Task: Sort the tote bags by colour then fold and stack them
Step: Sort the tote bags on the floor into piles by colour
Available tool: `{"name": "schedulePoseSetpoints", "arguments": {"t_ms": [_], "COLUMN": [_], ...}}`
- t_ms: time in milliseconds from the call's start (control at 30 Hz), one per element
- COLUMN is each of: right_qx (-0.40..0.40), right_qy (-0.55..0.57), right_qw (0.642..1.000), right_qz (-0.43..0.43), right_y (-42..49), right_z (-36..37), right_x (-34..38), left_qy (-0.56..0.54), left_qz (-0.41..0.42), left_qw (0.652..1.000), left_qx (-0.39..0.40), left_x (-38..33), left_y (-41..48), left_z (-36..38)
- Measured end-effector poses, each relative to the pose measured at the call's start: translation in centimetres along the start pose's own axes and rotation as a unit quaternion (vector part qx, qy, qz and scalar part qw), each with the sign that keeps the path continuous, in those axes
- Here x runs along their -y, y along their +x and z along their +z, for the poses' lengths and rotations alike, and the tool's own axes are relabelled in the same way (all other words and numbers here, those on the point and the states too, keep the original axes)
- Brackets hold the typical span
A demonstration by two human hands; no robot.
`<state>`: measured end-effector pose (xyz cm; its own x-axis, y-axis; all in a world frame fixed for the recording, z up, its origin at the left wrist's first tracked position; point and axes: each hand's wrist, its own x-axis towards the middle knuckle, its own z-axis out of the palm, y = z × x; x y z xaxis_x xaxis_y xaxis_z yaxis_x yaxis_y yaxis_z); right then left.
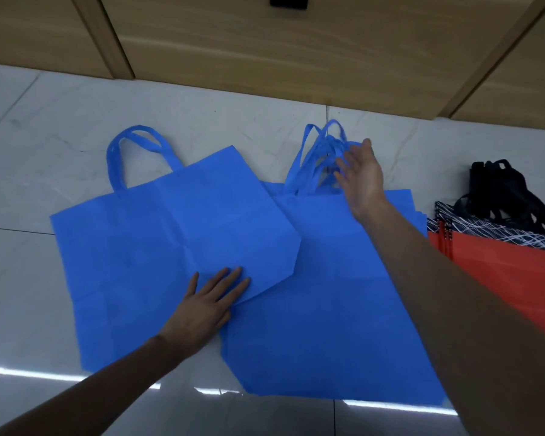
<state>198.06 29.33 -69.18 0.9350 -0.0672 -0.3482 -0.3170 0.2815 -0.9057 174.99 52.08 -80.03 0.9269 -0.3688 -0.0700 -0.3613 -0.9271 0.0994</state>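
Blue tote bag (170, 240) lies flat at centre left of the frame. Its long axis runs up the frame, and its handle loop points to the upper left. Its right corner overlaps a stack of blue tote bags (321, 309) at centre right. The left hand (208, 303) presses flat on the bag's lower right part, fingers straight. Everything lies on a glossy pale tiled floor (29, 278). Farther up, the right hand (362, 180), fingers spread and uncurled, is over the stack's bunched handles (315, 158). Red bags (501, 269) lie at the right edge, and wooden cabinet fronts (265, 42) fill the top.
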Motion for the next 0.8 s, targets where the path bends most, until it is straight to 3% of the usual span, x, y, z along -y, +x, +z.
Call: {"name": "schedulePoseSetpoints", "arguments": {"t_ms": [167,300,367,600,700,800], "right_qx": [0.014,0.053,0.076,0.113,0.083,0.045], "right_qy": [-0.286,-0.418,-0.425,-0.386,-0.363,-0.348], "right_qw": [0.956,0.907,0.902,0.902,0.914,0.928], "right_qz": [-0.065,-0.003,0.005,-0.157,-0.16,-0.123], "right_y": [-1.6,-3.1,-3.7,-5.2,-4.5,-3.9], "right_z": [-2.8,-5.3,-6.4,-7.7,-8.9,-11.3], "right_x": [-3.1,-8.2,-9.2,-6.5,-5.1,-4.1], "left_qy": [0.0,0.022,0.047,0.041,0.028,0.017], "left_qz": [0.084,0.165,0.202,0.219,0.228,0.187], "left_qw": [0.996,0.986,0.978,0.975,0.973,0.982], "left_qx": [-0.012,0.005,0.01,-0.013,-0.016,-0.026], "left_x": [-2.2,-5.8,-7.5,-9.4,-9.3,-8.5], "left_y": [0.1,0.0,0.0,0.7,1.4,3.3], "left_z": [0.0,0.6,1.2,1.5,0.8,0.1]}}
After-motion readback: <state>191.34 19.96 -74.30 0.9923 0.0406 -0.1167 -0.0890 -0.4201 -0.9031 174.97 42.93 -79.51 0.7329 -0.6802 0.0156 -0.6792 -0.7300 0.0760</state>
